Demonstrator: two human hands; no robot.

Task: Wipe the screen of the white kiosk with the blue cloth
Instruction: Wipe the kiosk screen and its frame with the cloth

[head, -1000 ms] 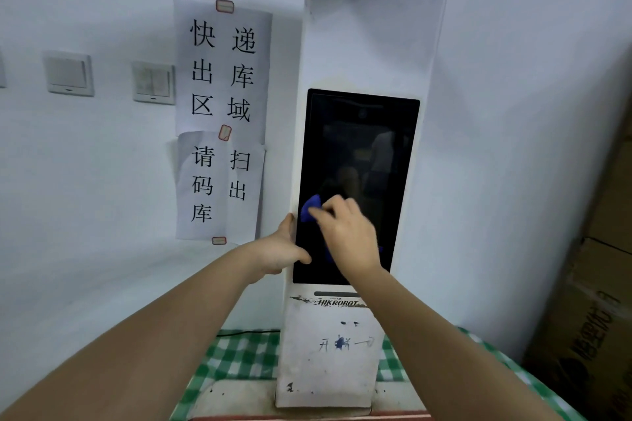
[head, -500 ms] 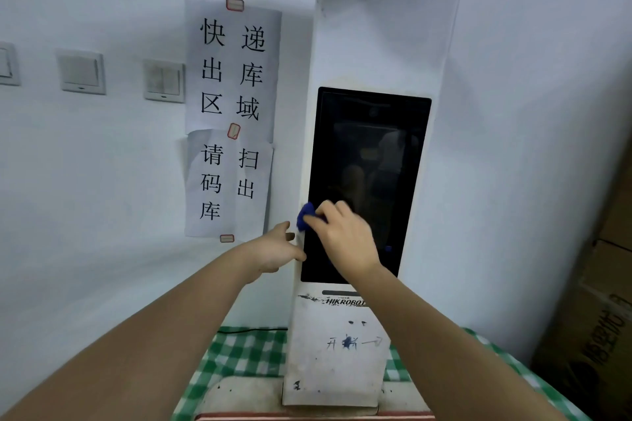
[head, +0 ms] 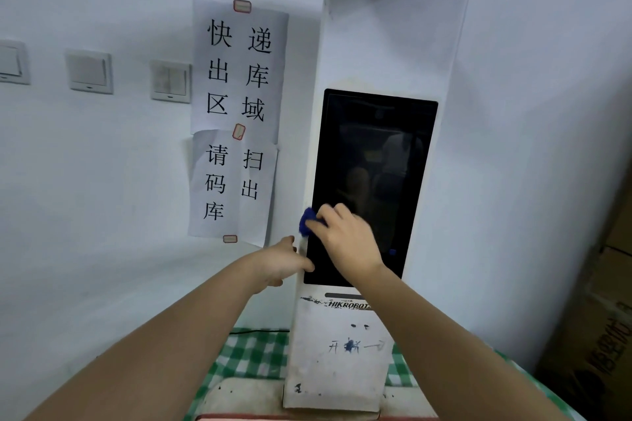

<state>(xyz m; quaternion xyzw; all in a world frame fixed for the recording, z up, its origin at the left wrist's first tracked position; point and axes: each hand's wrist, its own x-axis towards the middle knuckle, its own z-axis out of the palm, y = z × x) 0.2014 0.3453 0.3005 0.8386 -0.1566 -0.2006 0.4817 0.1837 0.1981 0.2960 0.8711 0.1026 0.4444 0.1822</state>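
A tall white kiosk (head: 386, 44) stands against the wall with a dark screen (head: 376, 154) set in its front. My right hand (head: 349, 243) presses a blue cloth (head: 307, 220) against the lower left edge of the screen; only a small bunch of cloth shows past my fingers. My left hand (head: 280, 261) rests on the kiosk's left side, thumb on the front edge beside the screen's lower left corner.
Paper notices (head: 239, 120) are taped to the wall left of the kiosk, with wall switches (head: 90, 72) further left. The kiosk base stands on a green checked cloth (head: 246, 359). A cardboard box (head: 598, 335) stands at the right.
My right hand and the cloth have slid left, from inside the screen's lower left area to its left edge. My left hand stays on the kiosk's side.
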